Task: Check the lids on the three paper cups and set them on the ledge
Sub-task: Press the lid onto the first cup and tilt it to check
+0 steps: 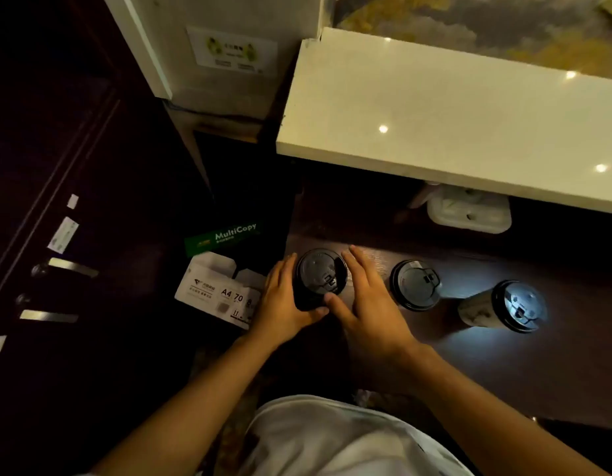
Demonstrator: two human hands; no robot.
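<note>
Both hands cup the nearest cup on the dark tabletop: the left hand curls round its side, while the right hand lies fingers spread, thumb on the lid, probably steadying it for checking. Two more cups wait below the white ledge.

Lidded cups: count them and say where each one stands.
3, all on the dark counter below the ledge: left cup between both hands, middle cup, right cup. None visibly hidden.
</note>
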